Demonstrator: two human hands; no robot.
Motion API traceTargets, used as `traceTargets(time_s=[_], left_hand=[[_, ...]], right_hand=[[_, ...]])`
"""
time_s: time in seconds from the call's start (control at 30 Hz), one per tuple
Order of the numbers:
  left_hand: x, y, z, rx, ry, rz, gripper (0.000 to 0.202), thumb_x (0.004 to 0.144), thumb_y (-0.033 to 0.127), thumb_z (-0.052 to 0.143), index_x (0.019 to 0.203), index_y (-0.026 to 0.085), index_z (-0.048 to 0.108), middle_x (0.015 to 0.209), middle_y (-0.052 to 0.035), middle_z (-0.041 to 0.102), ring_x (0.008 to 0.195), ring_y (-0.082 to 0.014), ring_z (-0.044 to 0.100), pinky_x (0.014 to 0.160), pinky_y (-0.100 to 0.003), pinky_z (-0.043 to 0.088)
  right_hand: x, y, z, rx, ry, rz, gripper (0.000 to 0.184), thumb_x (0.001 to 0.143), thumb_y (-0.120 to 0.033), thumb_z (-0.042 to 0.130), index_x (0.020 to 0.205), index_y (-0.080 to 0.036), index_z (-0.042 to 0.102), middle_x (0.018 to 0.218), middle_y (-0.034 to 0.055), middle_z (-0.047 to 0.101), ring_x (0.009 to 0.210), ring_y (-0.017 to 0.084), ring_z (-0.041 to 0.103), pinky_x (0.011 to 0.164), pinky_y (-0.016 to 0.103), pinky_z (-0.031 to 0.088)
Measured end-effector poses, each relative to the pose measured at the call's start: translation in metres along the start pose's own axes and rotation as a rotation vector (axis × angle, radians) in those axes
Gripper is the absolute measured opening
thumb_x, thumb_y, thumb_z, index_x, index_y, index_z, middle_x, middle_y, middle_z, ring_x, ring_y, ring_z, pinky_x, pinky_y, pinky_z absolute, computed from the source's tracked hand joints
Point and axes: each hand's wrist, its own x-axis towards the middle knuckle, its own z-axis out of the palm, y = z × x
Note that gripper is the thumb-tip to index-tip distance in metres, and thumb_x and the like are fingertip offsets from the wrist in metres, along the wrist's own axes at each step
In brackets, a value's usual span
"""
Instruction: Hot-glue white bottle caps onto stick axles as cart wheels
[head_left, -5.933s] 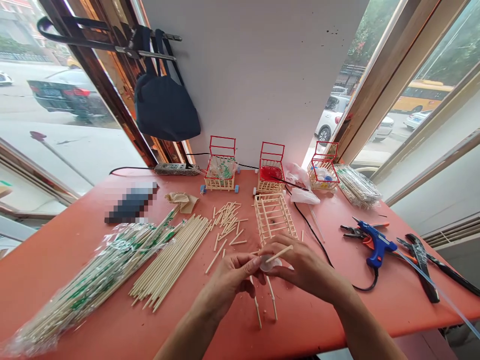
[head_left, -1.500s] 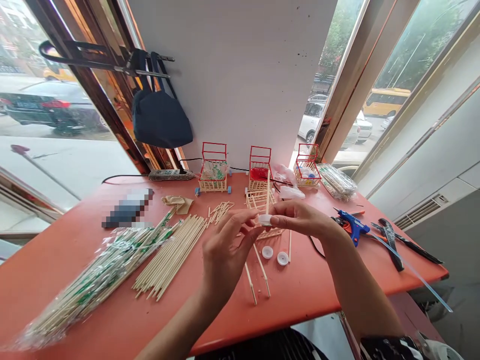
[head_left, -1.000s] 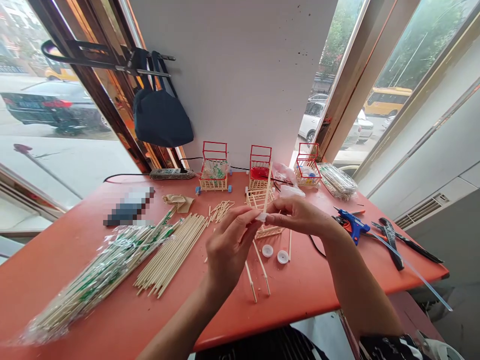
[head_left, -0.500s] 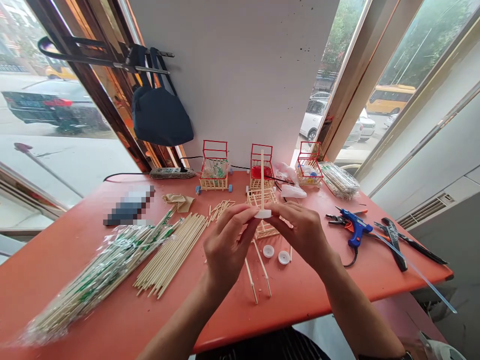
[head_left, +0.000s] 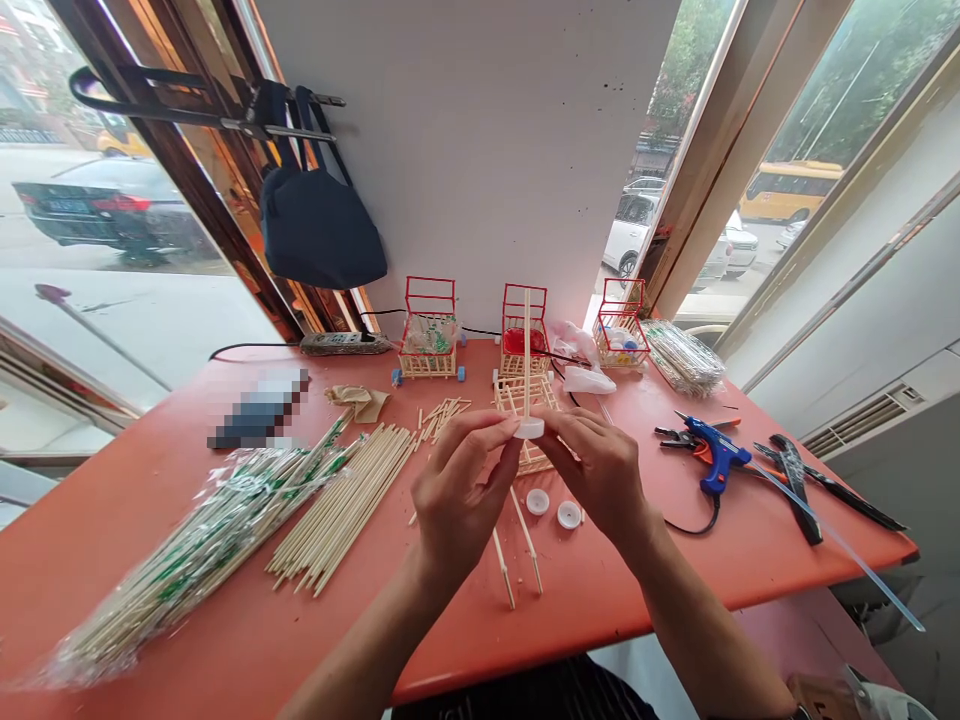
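Between my two hands is a white plastic bottle cap (head_left: 531, 429), with a thin wooden stick (head_left: 527, 345) standing upright from it. My left hand (head_left: 466, 475) pinches the cap's left side between thumb and fingers. From the right, my right hand (head_left: 596, 465) grips the cap's other side, its fingers closed. Behind and below them is a wooden stick frame (head_left: 534, 460), partly hidden by my hands. Two more white caps, a left one (head_left: 537, 502) and a right one (head_left: 569, 515), lie on the table. Two thin sticks (head_left: 527, 540) lie nearer me.
On the red table (head_left: 600, 610), loose sticks (head_left: 345, 510) and a plastic-wrapped bundle (head_left: 202, 560) lie left. Small stick carts (head_left: 429, 345) stand along the wall. At right are a blue glue gun (head_left: 718, 455) with a long glue stick and black-handled pliers (head_left: 796, 490).
Both hands still hold the cap and upright stick in nearly the same place. The view has shifted slightly.
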Motion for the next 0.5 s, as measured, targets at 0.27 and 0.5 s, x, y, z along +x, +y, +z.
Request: traceTargets(time_s=[0.27,0.5], left_hand=[[-0.0022,-0.0012,0.0056,0.029,0.036,0.009,0.02,0.088,0.005,0.074,0.099,0.021,0.069,0.094,-0.0022,0.075,0.087,-0.0154,0.075,0.079,-0.026,0.061],[-0.0055,-0.0025,0.0094,0.036,0.041,0.016,0.022,0.087,0.003,0.073,0.098,0.02,0.068,0.093,-0.0017,0.074,0.086,-0.0148,0.074,0.08,-0.025,0.06]], right_hand=[[-0.0035,0.0025,0.0071,-0.042,0.042,0.01,0.019,0.104,-0.024,0.06,0.116,-0.021,0.075,0.096,0.008,0.082,0.091,0.023,0.077,0.082,0.033,0.061],[-0.0044,0.0023,0.0087,-0.02,0.064,0.0,0.019,0.105,-0.022,0.059,0.116,-0.019,0.075,0.091,0.0079,0.081,0.082,0.021,0.076,0.075,0.031,0.06]])
